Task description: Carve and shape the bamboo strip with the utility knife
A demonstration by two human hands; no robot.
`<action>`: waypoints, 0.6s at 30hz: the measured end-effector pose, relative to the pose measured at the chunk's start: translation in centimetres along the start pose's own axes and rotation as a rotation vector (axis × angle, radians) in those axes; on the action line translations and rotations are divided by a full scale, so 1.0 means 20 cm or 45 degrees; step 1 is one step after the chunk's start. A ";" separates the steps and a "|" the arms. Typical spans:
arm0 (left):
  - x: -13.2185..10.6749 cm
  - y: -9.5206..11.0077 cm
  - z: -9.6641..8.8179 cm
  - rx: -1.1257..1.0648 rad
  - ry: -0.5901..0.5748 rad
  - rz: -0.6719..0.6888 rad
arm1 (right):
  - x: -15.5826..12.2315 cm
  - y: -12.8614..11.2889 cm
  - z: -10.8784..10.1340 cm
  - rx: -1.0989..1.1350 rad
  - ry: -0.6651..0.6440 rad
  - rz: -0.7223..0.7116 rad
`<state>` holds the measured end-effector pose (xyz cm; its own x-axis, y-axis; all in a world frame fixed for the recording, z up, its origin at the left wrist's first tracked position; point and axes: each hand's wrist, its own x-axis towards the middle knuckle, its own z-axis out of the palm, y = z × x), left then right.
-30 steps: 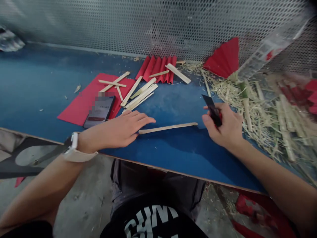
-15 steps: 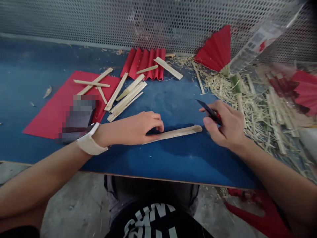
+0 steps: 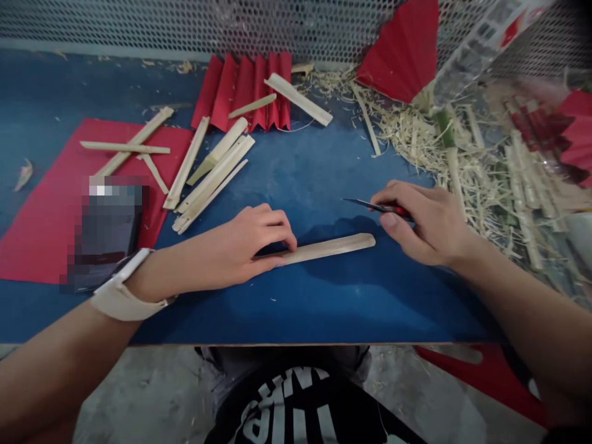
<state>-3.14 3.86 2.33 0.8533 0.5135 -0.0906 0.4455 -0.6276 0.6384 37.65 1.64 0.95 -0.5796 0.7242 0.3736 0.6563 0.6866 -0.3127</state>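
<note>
A pale bamboo strip (image 3: 330,248) lies flat on the blue tabletop (image 3: 296,308), its hollow side up. My left hand (image 3: 259,243) is closed on the strip's left end, thumb along the near edge and fingers over the far one; that end is hidden beneath the hand. To the right, my right hand (image 3: 419,222) grips a utility knife (image 3: 393,209) with a red and black handle. The dark blade points left, above the table and apart from the strip. Several more bamboo strips (image 3: 217,176) lie beyond my left hand.
Red paper (image 3: 41,216) and a blurred-out phone (image 3: 108,231) lie at left. Pleated red paper (image 3: 240,92) sits at the back. Bamboo shavings (image 3: 407,135), a red fan (image 3: 402,55) and a plastic bottle (image 3: 485,52) are at right, before a perforated metal panel (image 3: 161,28).
The view has shifted. The knife has turned so its blade points more levelly to the left. My left hand still holds the strip's left end.
</note>
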 end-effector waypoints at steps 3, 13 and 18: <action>0.00 -0.01 0.00 0.024 0.018 0.006 | 0.01 0.01 0.00 -0.030 0.007 -0.004; 0.01 -0.03 0.01 0.088 0.088 -0.040 | 0.02 0.03 0.00 -0.086 -0.002 0.056; 0.01 -0.02 -0.01 0.200 0.201 -0.040 | 0.02 0.00 0.00 -0.076 0.087 0.047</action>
<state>-3.20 4.23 2.23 0.7910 0.6115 0.0202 0.5182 -0.6871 0.5093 37.42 1.83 1.08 -0.5217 0.7412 0.4224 0.7053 0.6533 -0.2753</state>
